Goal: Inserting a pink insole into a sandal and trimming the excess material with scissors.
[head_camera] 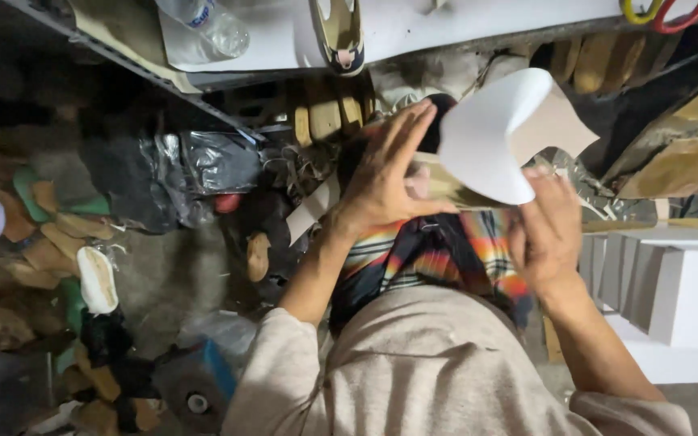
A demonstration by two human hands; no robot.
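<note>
White curved card piece [494, 137], tan-backed | left hand [381, 173] flat against it | right hand [547, 230] grips its edge

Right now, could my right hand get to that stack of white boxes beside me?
Probably yes. The white boxes sit just to the right of the right hand with nothing between them, but that hand holds the curved white sheet, so it would have to let go first.

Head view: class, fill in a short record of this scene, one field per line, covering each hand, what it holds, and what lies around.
left hand: left hand spread against a shoe-shaped form
right hand: right hand grips the curved white sheet
lap: striped cloth
right side: white boxes
left side: heap of shoe soles
above: plastic bottle
</note>
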